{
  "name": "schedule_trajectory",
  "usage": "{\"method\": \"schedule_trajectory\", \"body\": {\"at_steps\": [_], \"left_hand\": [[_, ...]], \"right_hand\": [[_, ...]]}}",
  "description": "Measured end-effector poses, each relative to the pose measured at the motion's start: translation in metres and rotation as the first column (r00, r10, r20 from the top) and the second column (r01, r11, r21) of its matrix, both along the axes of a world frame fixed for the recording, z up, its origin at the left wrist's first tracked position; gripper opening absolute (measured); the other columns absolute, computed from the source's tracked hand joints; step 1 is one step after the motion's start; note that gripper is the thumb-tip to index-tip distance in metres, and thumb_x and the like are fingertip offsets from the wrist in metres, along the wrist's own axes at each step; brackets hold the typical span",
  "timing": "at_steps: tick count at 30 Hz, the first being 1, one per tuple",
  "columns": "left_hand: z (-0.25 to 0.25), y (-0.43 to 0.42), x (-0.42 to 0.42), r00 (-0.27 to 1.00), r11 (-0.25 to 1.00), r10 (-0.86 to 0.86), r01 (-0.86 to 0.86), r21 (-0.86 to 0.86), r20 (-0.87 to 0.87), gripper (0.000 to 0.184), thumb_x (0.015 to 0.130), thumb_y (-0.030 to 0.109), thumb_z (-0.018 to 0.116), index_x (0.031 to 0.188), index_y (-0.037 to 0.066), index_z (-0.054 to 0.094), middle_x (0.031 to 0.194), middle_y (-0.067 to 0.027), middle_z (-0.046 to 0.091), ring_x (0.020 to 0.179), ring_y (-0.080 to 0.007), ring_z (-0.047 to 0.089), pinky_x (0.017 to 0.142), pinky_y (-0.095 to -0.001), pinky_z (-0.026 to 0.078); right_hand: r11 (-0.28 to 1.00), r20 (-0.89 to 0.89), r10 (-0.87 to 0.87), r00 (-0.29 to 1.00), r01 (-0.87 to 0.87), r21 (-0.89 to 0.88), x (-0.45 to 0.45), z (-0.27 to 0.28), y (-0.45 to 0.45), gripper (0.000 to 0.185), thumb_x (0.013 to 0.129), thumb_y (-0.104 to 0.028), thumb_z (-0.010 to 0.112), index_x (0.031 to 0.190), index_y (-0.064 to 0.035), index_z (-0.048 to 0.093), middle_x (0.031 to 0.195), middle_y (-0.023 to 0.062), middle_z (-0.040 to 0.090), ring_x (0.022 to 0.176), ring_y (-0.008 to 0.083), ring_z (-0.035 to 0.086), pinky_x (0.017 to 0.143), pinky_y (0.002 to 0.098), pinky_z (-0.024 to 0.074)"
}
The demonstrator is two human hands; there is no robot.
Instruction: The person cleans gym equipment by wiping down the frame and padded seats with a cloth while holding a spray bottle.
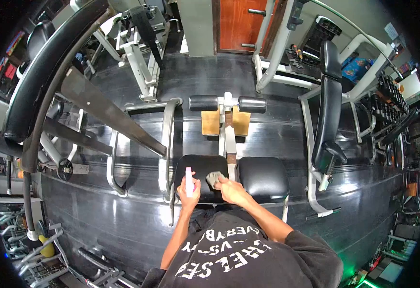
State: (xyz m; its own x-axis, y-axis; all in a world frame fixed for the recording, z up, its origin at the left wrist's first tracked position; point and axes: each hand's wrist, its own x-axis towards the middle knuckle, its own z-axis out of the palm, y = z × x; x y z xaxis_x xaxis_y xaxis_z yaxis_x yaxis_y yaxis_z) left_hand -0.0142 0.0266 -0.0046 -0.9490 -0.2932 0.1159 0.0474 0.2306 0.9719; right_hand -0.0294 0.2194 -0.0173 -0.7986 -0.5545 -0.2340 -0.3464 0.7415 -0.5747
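"Dark shirt [229, 254] closest to us! Beyond it?"
"Left hand [194, 191] closed round the bottle [189, 175], its top poking out past the fingers!"
"And right hand [232, 190]?"
"Clamped on the cloth [215, 179], bunched at its fingertips, over the left seat [201, 162]. Touching it? Can't tell!"

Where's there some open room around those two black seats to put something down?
The right seat looks mostly bare, bordered by the right hand on its left. Floor shows between it and the tall padded bench. The left seat is crowded: the left hand with a white-and-pink item, the right with a grey cloth.
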Motion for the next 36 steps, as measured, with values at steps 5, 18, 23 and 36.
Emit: {"method": "schedule_trajectory", "body": {"at_steps": [5, 18, 23, 36], "left_hand": [[0.001, 0.001, 0.000, 1.000, 0.999, 0.001, -0.002, 0.052, 0.018, 0.026, 0.081, -0.002, 0.065, 0.107, -0.001, 0.061, 0.067, 0.0015, 0.057, 0.058, -0.0040, 0.049, 0.056, -0.0212, 0.042], [0.007, 0.002, 0.006, 0.999, 0.998, 0.048, -0.048, -0.031, 0.020, 0.019, 0.080, -0.001, 0.066, 0.098, 0.000, 0.063, 0.070, -0.0026, 0.060, 0.058, -0.0091, 0.056, 0.056, -0.0256, 0.046], [0.012, 0.006, 0.007, 0.999, 0.995, 0.029, -0.031, -0.095, -0.017, 0.021, 0.080, -0.001, 0.065, 0.101, -0.002, 0.060, 0.070, -0.0036, 0.060, 0.058, -0.0097, 0.057, 0.057, -0.0251, 0.048], [-0.003, -0.004, 0.019, 0.988, 0.995, -0.099, 0.098, -0.013, -0.121, 0.026, 0.081, 0.008, 0.068, 0.101, -0.002, 0.055, 0.071, -0.0042, 0.059, 0.062, -0.0105, 0.055, 0.066, -0.0254, 0.049]], "right_hand": [[0.957, 0.487, 0.138, 0.862, 0.010, -0.290, -0.021, 0.013, 0.051, 0.035, 0.085, -0.011, 0.053, 0.119, -0.0100, 0.062, 0.103, 0.0178, 0.068, 0.092, 0.0313, 0.066, 0.081, 0.0359, 0.0520], [0.992, 0.163, -0.129, 0.978, 0.129, 0.012, -0.133, -0.165, -0.001, 0.045, 0.089, -0.029, 0.050, 0.133, -0.0201, 0.051, 0.140, 0.0195, 0.042, 0.124, 0.0382, 0.046, 0.104, 0.0443, 0.0388], [0.976, 0.174, -0.196, 0.965, 0.174, 0.135, -0.113, -0.083, 0.000, 0.041, 0.085, -0.018, 0.048, 0.125, -0.0153, 0.056, 0.121, 0.0221, 0.058, 0.110, 0.0378, 0.058, 0.094, 0.0461, 0.0476], [0.959, 0.336, 0.135, 0.932, -0.037, -0.282, -0.022, 0.011, 0.052, 0.033, 0.082, -0.018, 0.055, 0.111, -0.0094, 0.068, 0.105, 0.0173, 0.068, 0.083, 0.0312, 0.068, 0.080, 0.0380, 0.0529]]}}
